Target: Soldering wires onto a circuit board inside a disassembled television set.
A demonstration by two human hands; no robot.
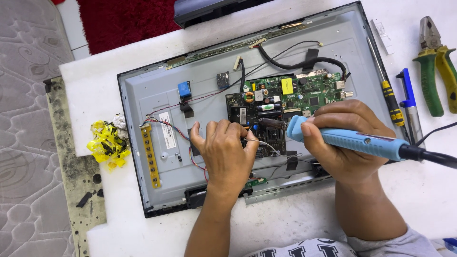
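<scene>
Head view: a green circuit board [285, 102] sits in the middle of an opened flat-screen panel [157, 90] lying back-up on a white table [295, 223]. Right hand [345, 140] is wrapped around a blue soldering iron [354, 141], tip angled down onto the board, while left hand [224, 152] pinches a thin wire [269, 145] there, seemingly steadying it for the tip. Screwdrivers [400, 107] and pliers [435, 64] lie to the right, yellow tape scraps [108, 144] to the left.
</scene>
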